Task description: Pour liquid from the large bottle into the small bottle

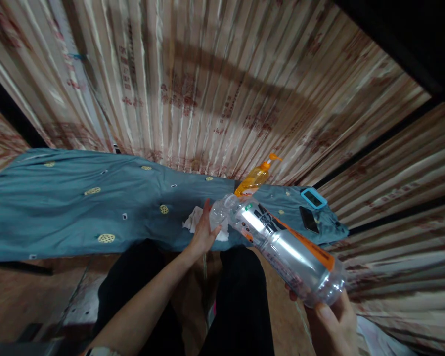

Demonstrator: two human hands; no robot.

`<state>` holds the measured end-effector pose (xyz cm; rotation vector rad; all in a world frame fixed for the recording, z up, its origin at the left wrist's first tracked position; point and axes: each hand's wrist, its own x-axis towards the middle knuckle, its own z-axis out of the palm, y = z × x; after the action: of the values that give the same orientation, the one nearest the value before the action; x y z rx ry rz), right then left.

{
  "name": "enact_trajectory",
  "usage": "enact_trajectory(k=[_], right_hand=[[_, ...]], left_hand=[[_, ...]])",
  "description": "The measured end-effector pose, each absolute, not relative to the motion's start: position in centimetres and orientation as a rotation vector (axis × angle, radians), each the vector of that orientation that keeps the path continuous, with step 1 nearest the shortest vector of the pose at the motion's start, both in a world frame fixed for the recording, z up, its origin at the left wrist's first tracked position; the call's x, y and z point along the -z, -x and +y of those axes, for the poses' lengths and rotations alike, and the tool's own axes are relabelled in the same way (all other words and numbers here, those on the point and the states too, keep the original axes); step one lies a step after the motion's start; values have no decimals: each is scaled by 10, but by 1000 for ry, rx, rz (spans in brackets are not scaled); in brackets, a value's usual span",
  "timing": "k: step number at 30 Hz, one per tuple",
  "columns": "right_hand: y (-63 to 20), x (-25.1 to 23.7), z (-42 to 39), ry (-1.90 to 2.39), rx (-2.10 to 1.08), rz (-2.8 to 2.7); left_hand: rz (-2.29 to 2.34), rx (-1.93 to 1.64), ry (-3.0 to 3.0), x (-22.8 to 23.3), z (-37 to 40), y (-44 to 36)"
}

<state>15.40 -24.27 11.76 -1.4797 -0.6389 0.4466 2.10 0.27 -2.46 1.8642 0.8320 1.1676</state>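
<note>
Bed (77,212) left half open, free to pass. Right end crowded: orange pump bottle (257,176), blue-framed device (313,198), black phone (308,219), white cloth (195,220). Curtain (207,89) blocks behind.

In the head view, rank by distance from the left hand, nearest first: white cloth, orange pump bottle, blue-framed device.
1. white cloth: under and touching the left hand.
2. orange pump bottle: behind, to its right.
3. blue-framed device: far right on the teal sheet.

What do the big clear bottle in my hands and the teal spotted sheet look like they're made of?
The large clear bottle with the orange-striped label looks like thin glossy plastic: see-through, with bright highlights. The teal sheet with yellow spots looks like soft matte woven fabric, since it lies in folds and wrinkles, though the exact fibre is unclear.
</note>
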Motion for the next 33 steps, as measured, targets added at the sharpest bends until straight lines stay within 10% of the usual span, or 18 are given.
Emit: enact_trajectory(k=[33], right_hand=[[-154,-125,-240,1472,-468,-633]], left_hand=[[855,-1169,-1853,27,3,-22]])
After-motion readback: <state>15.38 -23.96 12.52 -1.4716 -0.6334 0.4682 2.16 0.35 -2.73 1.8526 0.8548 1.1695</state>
